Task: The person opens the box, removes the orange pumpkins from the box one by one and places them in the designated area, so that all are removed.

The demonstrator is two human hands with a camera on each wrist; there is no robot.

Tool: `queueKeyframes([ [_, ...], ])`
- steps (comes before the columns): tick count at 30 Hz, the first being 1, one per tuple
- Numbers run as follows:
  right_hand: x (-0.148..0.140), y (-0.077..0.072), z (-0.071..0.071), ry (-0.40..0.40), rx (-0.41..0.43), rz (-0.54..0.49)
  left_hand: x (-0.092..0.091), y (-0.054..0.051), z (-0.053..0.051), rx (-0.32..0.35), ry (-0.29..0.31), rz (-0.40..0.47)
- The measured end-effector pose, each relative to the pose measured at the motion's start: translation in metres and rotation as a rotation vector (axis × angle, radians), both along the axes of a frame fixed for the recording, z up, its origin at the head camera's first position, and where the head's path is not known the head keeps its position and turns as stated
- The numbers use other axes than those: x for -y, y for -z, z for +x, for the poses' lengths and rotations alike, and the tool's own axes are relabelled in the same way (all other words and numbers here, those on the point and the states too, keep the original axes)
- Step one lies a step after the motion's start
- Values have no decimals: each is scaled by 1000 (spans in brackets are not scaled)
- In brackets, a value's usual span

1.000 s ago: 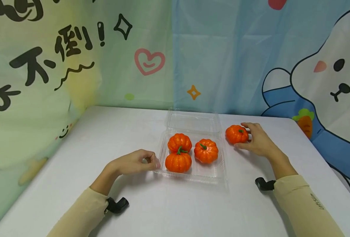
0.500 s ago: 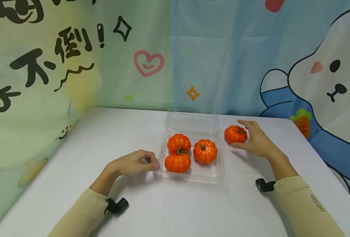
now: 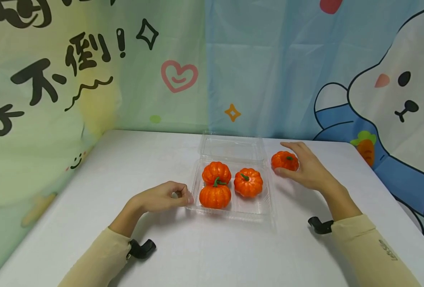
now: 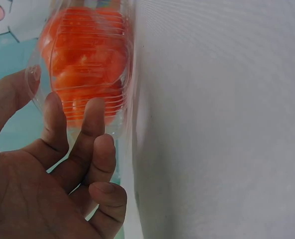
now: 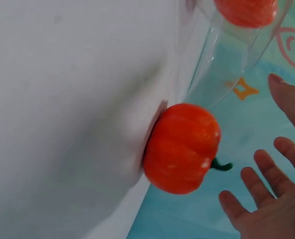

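A clear plastic clamshell box (image 3: pixel 249 211) lies with its lid folded back, seen in the head view. Inside it sit three small orange pumpkins: a rear left one (image 3: pixel 216 172), a front left one (image 3: pixel 215 197) and a right one (image 3: pixel 248 182). My left hand (image 3: pixel 163 196) pinches the box's front left edge between thumb and fingertips; the left wrist view has the box wall (image 4: pixel 87 99) close up. Outside the box, to its right, stands another pumpkin (image 5: pixel 182 149) with a green stem. Over it hovers my right hand (image 5: pixel 276 209), fingers spread, apart from the pumpkin in the right wrist view.
The raised clear lid (image 3: pixel 231 147) reaches toward the back of the white table (image 3: pixel 154 159). Behind the table hangs a printed cloth (image 3: pixel 269 71). Dark wrist-camera mounts (image 3: pixel 141 249) stick out from both sleeves.
My right hand has drawn back off the outer pumpkin's side and shifted left over it, fingers spreading. The pumpkin stays in place. My left hand holds still at the box edge.
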State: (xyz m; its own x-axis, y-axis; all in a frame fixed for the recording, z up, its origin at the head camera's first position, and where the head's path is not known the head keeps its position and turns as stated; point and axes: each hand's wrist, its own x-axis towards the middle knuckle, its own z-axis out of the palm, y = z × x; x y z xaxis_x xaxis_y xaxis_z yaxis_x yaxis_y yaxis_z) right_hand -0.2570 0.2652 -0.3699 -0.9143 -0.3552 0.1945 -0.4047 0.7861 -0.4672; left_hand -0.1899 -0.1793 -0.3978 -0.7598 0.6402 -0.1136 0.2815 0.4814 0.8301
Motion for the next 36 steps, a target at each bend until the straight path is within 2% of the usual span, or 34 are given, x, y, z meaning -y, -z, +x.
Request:
queueKeyframes([
  [6,11,-5,6,-67,-58,-32,0,-1,0,15,-6,2],
  [16,28,-11,14,-163,-43,-56,3,2,0,-4,-11,4],
  [24,40,-10,20,-286,-68,-69,1,1,-1,-13,-1,12],
  [36,52,-4,23,-348,-80,-37,2,2,-1,-8,-1,15],
])
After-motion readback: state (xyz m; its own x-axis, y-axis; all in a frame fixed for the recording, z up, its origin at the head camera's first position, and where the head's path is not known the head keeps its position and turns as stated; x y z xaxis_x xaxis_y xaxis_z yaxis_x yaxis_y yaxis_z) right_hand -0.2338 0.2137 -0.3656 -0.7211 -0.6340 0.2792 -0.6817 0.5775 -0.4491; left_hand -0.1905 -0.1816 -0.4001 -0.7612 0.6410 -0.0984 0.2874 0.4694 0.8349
